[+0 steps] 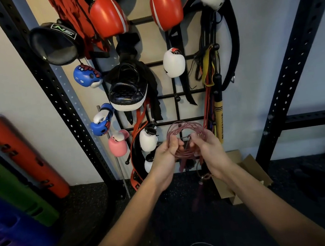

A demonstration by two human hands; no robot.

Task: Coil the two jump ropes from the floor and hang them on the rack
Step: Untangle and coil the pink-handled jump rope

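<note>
Two: pink rope (pixel 182 150), grey rope (pixel 202 243). Two: left hand (pixel 166 156), right hand (pixel 210 151).

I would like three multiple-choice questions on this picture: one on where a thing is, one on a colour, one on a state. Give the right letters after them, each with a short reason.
1. Where is the grey rope?
A. on a hook
B. on the floor
C. in a box

2. What colour is the coil?
A. green
B. yellow
C. pink

3. In what state is the coil?
A. gripped by the left hand and the right hand
B. hung on a hook
C. loose on the ground

Key:
1 B, its loops lie on the dark floor at the bottom edge.
2 C, its strands are pink.
3 A, fingers of both hands curl round it in front of the rack.
</note>
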